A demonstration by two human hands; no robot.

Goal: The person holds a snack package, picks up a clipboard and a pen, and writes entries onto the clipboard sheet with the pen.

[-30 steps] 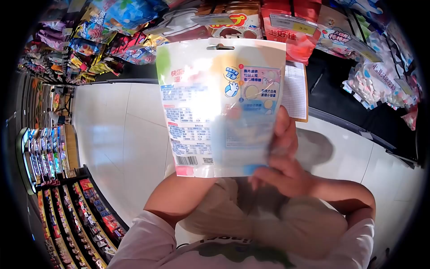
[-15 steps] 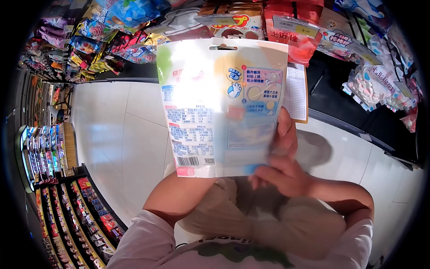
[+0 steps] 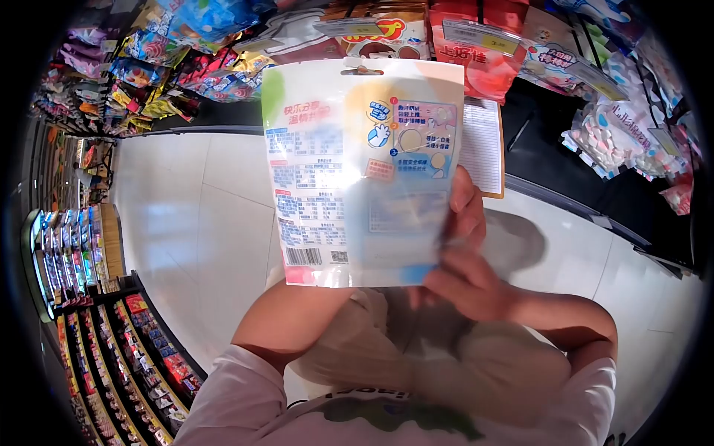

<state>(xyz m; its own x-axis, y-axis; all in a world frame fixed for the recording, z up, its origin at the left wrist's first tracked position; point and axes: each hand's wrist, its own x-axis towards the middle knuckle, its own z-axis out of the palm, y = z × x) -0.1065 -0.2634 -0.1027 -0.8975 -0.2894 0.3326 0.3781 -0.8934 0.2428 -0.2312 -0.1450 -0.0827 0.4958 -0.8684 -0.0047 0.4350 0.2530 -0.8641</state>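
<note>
A candy bag (image 3: 401,256), white with pastel patches, is upright before me with its printed back facing me. Text, tables and a barcode fill its left half; small numbered pictures fill the upper right. My left forearm passes behind the bag, hiding most of that hand. The fingers curled at the bag's right edge appear to be my left hand (image 3: 467,204), gripping from behind. My right hand (image 3: 476,281) is closed at the lower right corner, its fingertips against the bag's edge. Glare whitens part of the print.
Behind the bag, a clipboard (image 3: 483,149) with a printed sheet lies by a black ledge (image 3: 547,160). Bagged sweets (image 3: 476,67) hang along the top behind price tags. Stepped shelves (image 3: 123,357) of small packs stand at lower left. Pale floor tiles (image 3: 178,223) lie below.
The bag has shifted slightly left and up with both hands. Its glare has moved, so more of the print is readable. Both hands keep about the same hold.
</note>
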